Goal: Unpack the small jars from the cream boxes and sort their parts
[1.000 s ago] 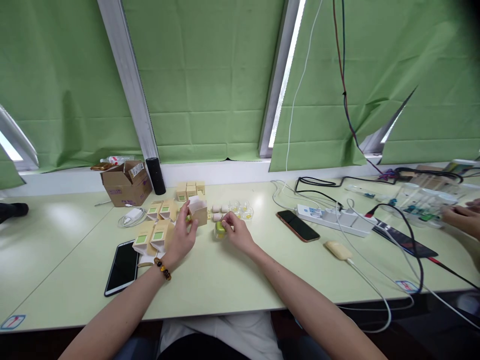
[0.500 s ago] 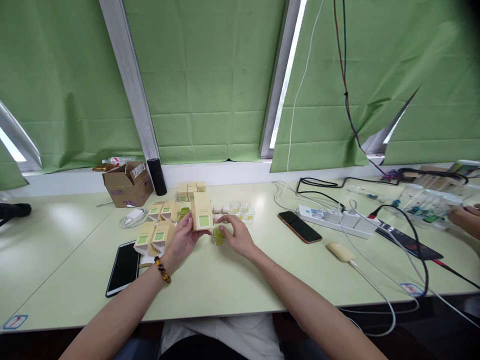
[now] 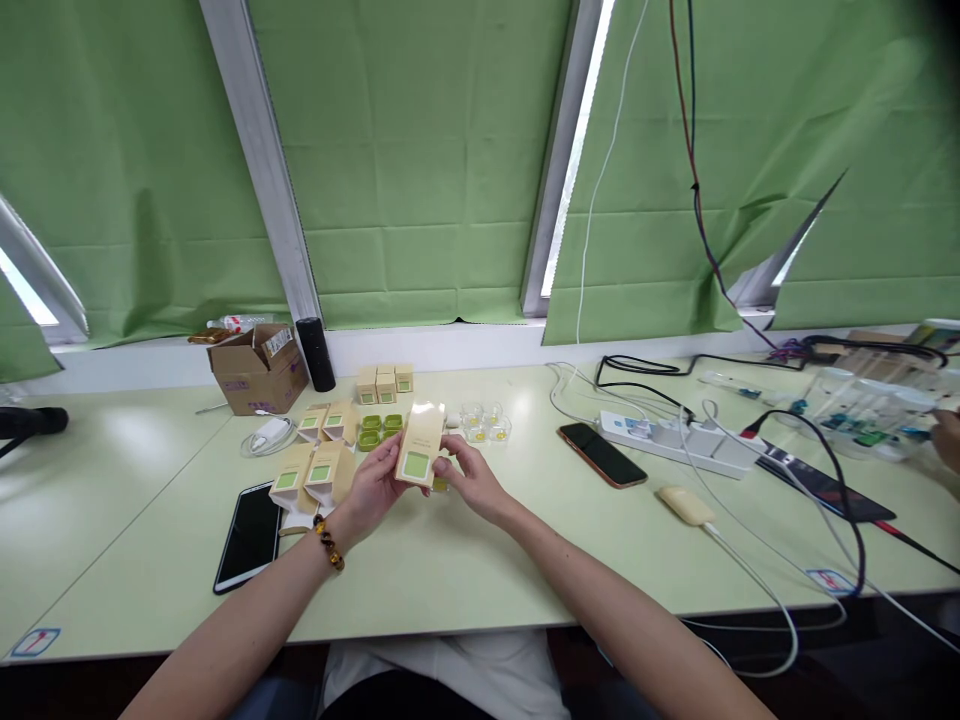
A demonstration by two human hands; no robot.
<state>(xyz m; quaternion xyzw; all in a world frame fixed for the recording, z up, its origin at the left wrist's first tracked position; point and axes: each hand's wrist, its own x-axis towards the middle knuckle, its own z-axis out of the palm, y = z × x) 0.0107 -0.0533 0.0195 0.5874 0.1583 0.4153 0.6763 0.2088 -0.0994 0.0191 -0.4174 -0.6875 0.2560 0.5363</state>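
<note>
My left hand is closed around the lower left side of a cream cardboard box with a green window, which leans back above the table. At the box's right edge is my right hand, its thumb in front and fingers curled behind. A small yellow-green clear jar peeks out under the box by the right thumb, mostly hidden. Left of the box sit several green square containers, and to the right lies a group of clear cups with yellow bits.
Several similar boxes stand at left beside a phone. Smaller boxes are behind. At right are another phone, a power strip, and cables. A co-worker's hand reaches in near clear containers.
The box has moved right and tilted back, uncovering the green containers. My right hand has gone from the yellow-green jar to the box's right edge.
</note>
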